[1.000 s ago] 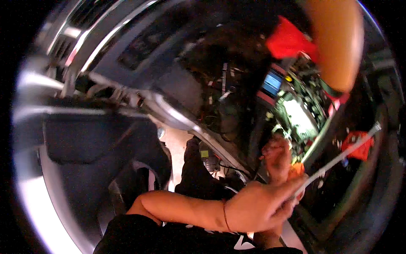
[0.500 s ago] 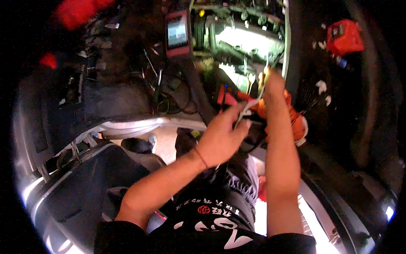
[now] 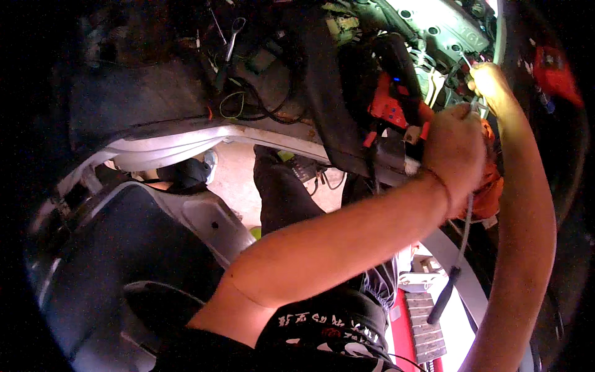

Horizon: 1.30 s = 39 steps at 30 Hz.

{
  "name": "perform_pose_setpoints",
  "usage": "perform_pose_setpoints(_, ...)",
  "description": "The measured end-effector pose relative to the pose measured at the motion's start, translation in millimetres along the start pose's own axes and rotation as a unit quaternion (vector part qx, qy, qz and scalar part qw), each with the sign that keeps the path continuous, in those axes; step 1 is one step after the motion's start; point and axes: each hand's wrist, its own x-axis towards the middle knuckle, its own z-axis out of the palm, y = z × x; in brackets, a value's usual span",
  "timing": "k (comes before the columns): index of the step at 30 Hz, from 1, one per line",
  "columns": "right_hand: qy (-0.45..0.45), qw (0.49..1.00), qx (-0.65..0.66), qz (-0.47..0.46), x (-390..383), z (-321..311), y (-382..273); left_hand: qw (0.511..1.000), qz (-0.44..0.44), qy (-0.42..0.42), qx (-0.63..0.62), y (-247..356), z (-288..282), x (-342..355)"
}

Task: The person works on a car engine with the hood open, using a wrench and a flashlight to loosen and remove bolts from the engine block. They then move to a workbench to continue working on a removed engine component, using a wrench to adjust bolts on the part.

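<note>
My left hand (image 3: 452, 146) is closed around a thin grey flexible tool, whose black handle (image 3: 444, 294) hangs below it. Just above and to the right, my right hand (image 3: 489, 87) pinches the upper part of that tool, with a thin shaft pointing into the brightly lit engine (image 3: 427, 25). A red and black device (image 3: 387, 105) with a small blue light lies left of my hands. An orange crumpled item (image 3: 483, 198) is partly hidden behind my left wrist.
A red case (image 3: 555, 74) sits at the upper right. A wrench (image 3: 232, 43) and loose cables (image 3: 260, 108) lie upper left. A dark car panel (image 3: 105, 260) fills the lower left. Another person's shoe (image 3: 211, 167) shows beyond it. A red tray (image 3: 409, 328) lies low behind my arms.
My view has swung, so the engine now sits upper right. My left hand has moved up beside my right hand, and the tool's black handle now hangs visibly below it.
</note>
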Motion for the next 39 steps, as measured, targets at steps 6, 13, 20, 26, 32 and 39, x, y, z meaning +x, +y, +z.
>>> perform_pose_setpoints(6, 0.024, 0.998, 0.029, 0.044, 24, 4, -12, 0.961, 0.213, 0.089, 0.155, -18, 4, 31)
perform_pose_setpoints(13, 0.037, 0.994, 0.057, 0.089, 50, 15, -24, 0.946, 0.203, 0.107, 0.231, -31, 1, 59)
perform_pose_setpoints(20, 0.037, 0.983, 0.135, 0.116, 41, 20, -23, 0.918, 0.197, 0.137, 0.315, -36, 16, 74)
perform_pose_setpoints(26, 0.019, 0.976, 0.196, 0.087, 51, 20, -11, 0.91, 0.198, 0.133, 0.338, -39, 21, 85)
perform_pose_setpoints(32, 0.008, 0.973, 0.217, 0.078, 63, 22, -2, 0.926, 0.18, 0.122, 0.308, -43, 27, 88)
perform_pose_setpoints(39, 0.009, 0.974, 0.212, 0.083, 56, 20, -9, 0.905, 0.213, 0.135, 0.341, -43, 24, 86)
